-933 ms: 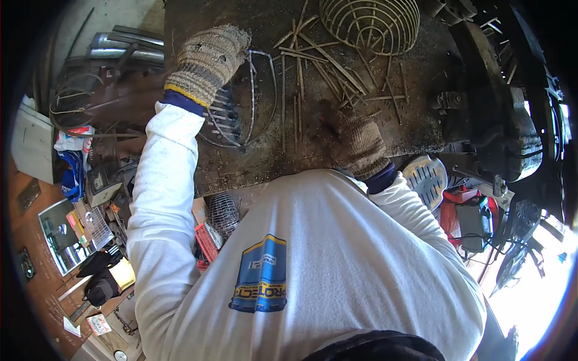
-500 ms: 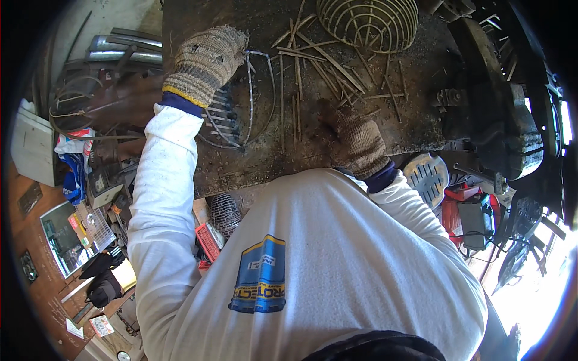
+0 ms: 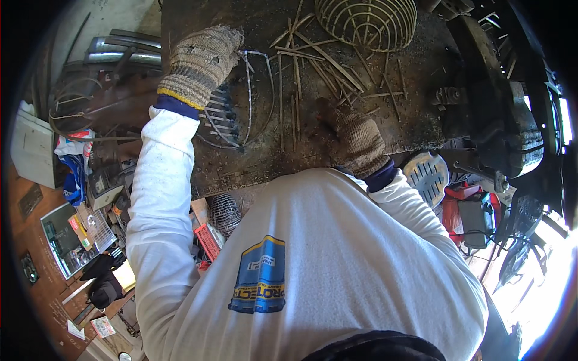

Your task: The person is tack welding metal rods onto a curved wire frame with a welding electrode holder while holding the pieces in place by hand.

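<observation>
My left hand (image 3: 203, 67), in a striped knit glove with a yellow-edged cuff, is closed at the left side of the worktable (image 3: 259, 162). Its fingers are curled, and whatever they hold is hidden. Against and below it lies a grate of bent metal rods (image 3: 248, 99), with a curved outline and several short parallel bars (image 3: 221, 127); the glove covers part of it. My right hand (image 3: 361, 141), gloved too, rests low over the table near my body. Its fingers are dark and indistinct against the surface. Several loose thin rods (image 3: 337, 66) lie between and beyond my hands.
A round basket-like wire guard (image 3: 367, 24) sits at the table's far side. Heavy dark machinery (image 3: 506, 114) stands at the right. Below the table edge are a slotted oval plate (image 3: 426, 177), a red and grey machine (image 3: 475, 216) and a wire coil (image 3: 225, 213). Clutter fills the left.
My left hand has shifted slightly to the left. The right hand, the grate and the loose rods look almost unchanged.
</observation>
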The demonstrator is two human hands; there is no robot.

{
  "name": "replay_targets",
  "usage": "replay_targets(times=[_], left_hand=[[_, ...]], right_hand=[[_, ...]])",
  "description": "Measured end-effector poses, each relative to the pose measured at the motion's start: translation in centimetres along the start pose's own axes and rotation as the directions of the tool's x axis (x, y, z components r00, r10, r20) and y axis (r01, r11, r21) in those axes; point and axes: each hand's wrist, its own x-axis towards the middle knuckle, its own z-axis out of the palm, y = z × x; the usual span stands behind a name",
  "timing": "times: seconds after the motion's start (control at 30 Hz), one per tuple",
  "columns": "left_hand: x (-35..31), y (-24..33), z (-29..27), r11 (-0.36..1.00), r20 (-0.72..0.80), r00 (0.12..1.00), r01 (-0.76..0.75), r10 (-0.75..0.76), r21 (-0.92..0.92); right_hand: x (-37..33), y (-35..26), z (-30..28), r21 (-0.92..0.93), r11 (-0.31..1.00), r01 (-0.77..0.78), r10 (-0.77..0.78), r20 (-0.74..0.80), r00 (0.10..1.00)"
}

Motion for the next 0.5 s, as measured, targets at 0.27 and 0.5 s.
replay_targets(times=[0.27, 0.5], left_hand=[[-3.6, -4.2, -2.8, 0.992, -0.269, 0.956, 0.097, -0.117, -0.086], [-9.4, -3.0, -4.5, 0.929, -0.556, 0.793, 0.032, -0.249, -0.370]], right_hand=[[0.3, -0.3, -0.1, 0.009, 1.000, -0.012, 0.012, 0.005, 1.000], [0.8, -0.5, 0.1, -0.049, 0.999, 0.023, -0.022, 0.012, 1.000]])
